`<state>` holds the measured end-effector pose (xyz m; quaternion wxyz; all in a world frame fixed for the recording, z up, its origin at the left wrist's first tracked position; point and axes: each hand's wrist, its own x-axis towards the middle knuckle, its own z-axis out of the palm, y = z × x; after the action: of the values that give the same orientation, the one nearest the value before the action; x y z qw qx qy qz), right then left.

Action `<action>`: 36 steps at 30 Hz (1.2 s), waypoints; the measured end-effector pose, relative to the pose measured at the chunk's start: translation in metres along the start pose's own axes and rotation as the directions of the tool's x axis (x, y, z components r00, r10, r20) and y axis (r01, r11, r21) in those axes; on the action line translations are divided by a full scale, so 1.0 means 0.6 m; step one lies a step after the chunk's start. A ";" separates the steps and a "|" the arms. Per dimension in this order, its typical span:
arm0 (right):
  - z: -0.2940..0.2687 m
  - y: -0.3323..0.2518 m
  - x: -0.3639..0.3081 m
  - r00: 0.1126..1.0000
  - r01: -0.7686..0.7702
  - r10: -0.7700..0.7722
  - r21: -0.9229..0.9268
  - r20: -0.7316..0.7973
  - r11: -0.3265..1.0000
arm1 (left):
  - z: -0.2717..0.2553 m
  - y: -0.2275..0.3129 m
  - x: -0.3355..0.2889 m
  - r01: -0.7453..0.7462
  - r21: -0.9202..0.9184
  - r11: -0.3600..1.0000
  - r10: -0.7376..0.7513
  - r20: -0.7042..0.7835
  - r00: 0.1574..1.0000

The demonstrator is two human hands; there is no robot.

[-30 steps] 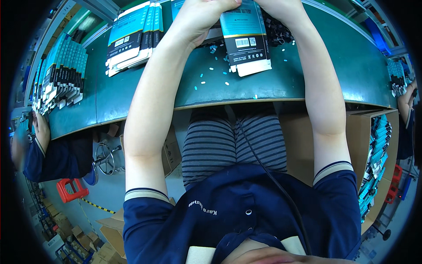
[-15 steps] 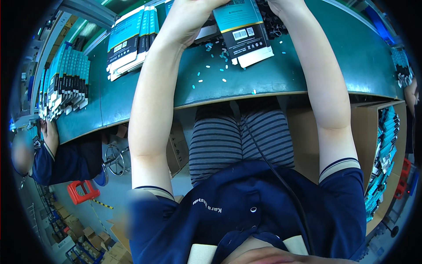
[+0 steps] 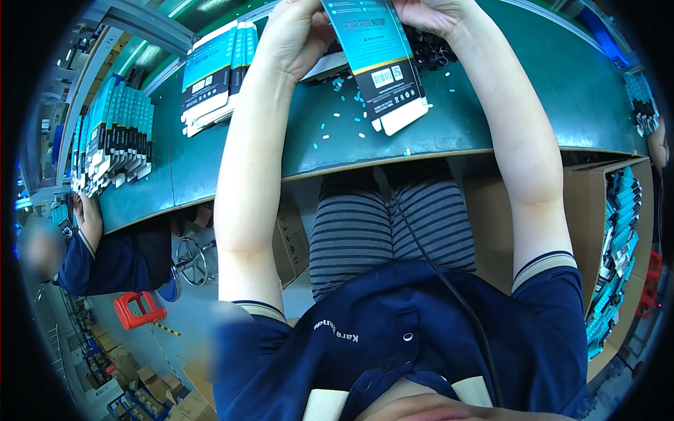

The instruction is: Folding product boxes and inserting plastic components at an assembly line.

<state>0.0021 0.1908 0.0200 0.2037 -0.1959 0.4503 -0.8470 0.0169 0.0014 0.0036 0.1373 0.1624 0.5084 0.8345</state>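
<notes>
A flat teal-and-black carton [image 3: 375, 59] with a white flap at its near end hangs tilted over the table between my hands. My left hand [image 3: 303, 35] is closed at the carton's upper left edge, its fingers curled. On the opposite side my right hand [image 3: 432, 15] grips the upper right edge. The carton's top end and some fingertips lie beyond the picture's upper rim. Beneath it, small teal and white pellet-like pieces [image 3: 338, 84] are scattered on the green table [image 3: 463, 119]. Black cable-like items [image 3: 434, 50] lie near my right hand.
Similar cartons [image 3: 210, 74] stand stacked left of my left forearm. More cartons [image 3: 116, 133] line up further left, near a co-worker's hand [image 3: 89, 219]. An open cardboard box [image 3: 597, 203] at my right holds many cartons. A red stool [image 3: 139, 310] stands on the floor.
The carton has shifted slightly toward me, showing more of its face. My left thumb no longer shows across the carton's face, and more of my right hand's fingers are visible. The view has shifted slightly.
</notes>
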 end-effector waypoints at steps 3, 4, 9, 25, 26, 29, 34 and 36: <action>0.000 0.002 0.000 0.999 -0.041 0.042 -0.047 0.015 0.998 | 0.005 0.000 -0.001 -0.015 0.085 0.996 0.008 0.087 0.996; 0.000 0.002 0.001 0.999 -0.037 0.038 -0.047 0.019 0.998 | 0.008 0.002 -0.003 -0.016 0.090 0.996 0.009 0.070 0.997; -0.008 0.015 0.006 0.999 -0.053 0.053 -0.144 -0.007 0.988 | -0.005 0.004 -0.003 -0.041 0.266 0.963 0.031 0.042 0.999; 0.006 0.020 0.000 0.998 0.014 -0.008 -0.113 0.057 0.993 | -0.023 0.009 0.008 -0.131 0.555 0.822 0.150 0.012 0.989; 0.008 0.022 0.000 0.999 0.030 -0.024 -0.140 0.043 0.990 | -0.022 0.010 0.007 -0.131 0.555 0.821 0.150 0.012 0.989; 0.004 0.024 0.001 0.998 0.018 -0.011 -0.123 0.056 0.992 | -0.020 0.012 0.005 -0.107 0.588 0.802 0.141 -0.012 0.990; -0.009 -0.017 -0.001 0.990 0.090 -0.084 -0.048 0.110 0.995 | -0.038 0.024 0.016 -0.056 0.332 0.942 0.088 -0.083 0.993; -0.010 -0.038 -0.005 0.989 0.140 -0.143 0.069 0.046 0.988 | -0.033 0.038 0.009 -0.121 0.368 0.922 0.211 -0.216 0.953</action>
<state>-0.0021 0.2081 0.0354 0.1607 -0.2418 0.4020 -0.8684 0.0025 -0.0226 0.0160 -0.0312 0.1197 0.6464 0.7529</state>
